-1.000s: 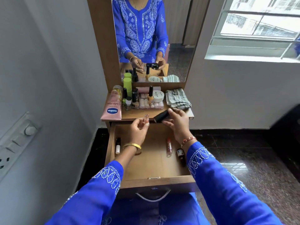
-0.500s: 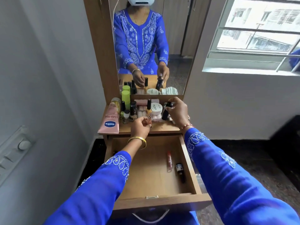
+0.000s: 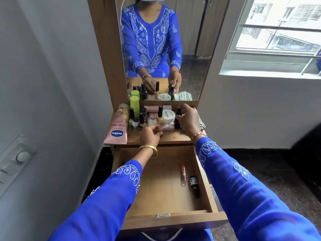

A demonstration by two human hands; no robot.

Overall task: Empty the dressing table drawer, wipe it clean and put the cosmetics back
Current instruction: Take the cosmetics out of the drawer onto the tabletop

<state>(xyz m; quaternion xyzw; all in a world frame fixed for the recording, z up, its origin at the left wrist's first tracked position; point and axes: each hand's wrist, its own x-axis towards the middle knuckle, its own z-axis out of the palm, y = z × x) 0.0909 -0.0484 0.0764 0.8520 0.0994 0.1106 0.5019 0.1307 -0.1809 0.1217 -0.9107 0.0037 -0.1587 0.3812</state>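
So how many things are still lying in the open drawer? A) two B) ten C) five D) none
A: the drawer holds just a pink tube and a small dark bottle, lying side by side near its right wall.

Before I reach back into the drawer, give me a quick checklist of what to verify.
1. Drawer pulled fully open: ok.
2. Drawer emptied: not ok; a pink lip gloss tube and a small dark bottle lie inside.
3. Left hand free: not ok, it pinches a small clear bottle.
4. Right hand free: not ok, it grips a black tube.
5. Space on the tabletop: ok, front edge bare.
6. Anything under the left sleeve: cannot tell.
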